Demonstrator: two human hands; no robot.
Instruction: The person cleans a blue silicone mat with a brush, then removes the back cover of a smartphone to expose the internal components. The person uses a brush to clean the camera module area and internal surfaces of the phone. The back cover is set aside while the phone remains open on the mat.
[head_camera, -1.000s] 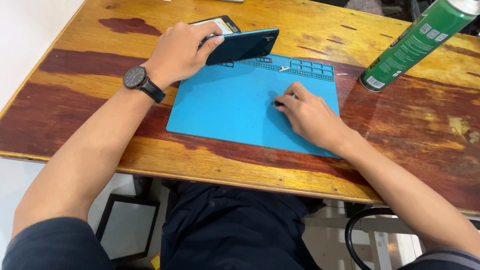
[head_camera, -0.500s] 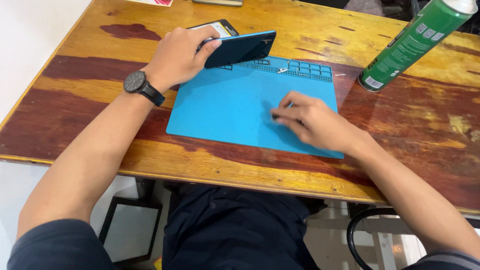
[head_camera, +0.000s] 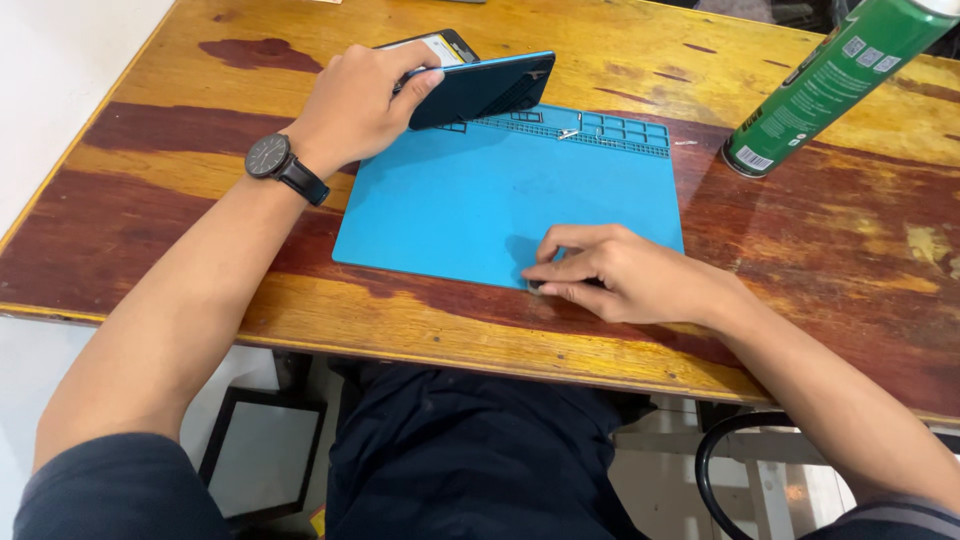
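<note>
Head camera looks down on a worn wooden table (head_camera: 180, 150), its varnish patchy in yellow and dark red-brown. At the far right a tall green spray can (head_camera: 835, 80) stands tilted in view, cylindrical, with a white label panel of small squares along its side and a white patch with black bars near its base. It is well apart from both hands.

A flat blue repair mat (head_camera: 480, 200), rubbery and matte, lies in the middle of the table. Along its far edge runs a row of small moulded compartments (head_camera: 625, 128); a tiny pale metal part sits at that row, too small to tell which cell.

The left hand (head_camera: 355, 105), with a black round wristwatch (head_camera: 268, 157) on the wrist, is curled around a dark smartphone (head_camera: 480, 88) with a blue edge, holding it tilted above the mat's far left corner. Just behind it another phone (head_camera: 435, 45) with a pale screen lies on the wood.

The right hand (head_camera: 625, 275) rests at the mat's near edge, fingers drawn narrow, fingertips (head_camera: 535, 272) pinched over something small and dark on the mat; what it is cannot be told.
</note>
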